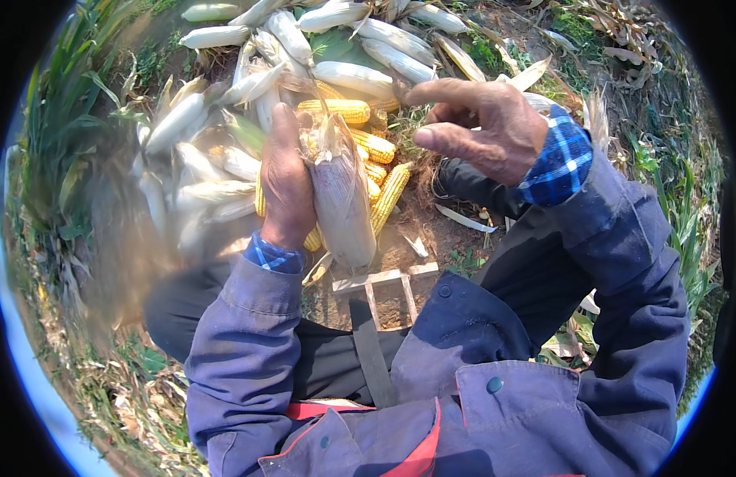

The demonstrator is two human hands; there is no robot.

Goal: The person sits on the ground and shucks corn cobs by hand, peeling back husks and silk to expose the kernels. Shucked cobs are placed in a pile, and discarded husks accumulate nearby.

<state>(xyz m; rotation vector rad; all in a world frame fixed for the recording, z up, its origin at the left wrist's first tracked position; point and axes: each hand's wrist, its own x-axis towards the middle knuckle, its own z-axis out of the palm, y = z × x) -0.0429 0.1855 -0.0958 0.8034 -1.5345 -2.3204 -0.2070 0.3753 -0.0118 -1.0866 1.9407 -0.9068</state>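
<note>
My left hand (286,182) grips an ear of corn in its husk (342,206), held in front of me with the stout end towards me. The husk is dry and purplish-grey, and at its far end some husk is parted and pale kernels show. To the right, my right hand (481,128) hangs in the air with thumb and fingers apart and nothing between them. Behind the held ear lie several bare yellow corn cobs (390,197) on the soil, partly hidden by the ear and my left hand.
Many husked white ears (356,77) lie heaped beyond and to the left (177,122). A small wooden frame (387,279) is on the ground between my bent legs (225,298). Loose husk strips (466,219) lie on the soil. Green plants (52,149) stand at the left.
</note>
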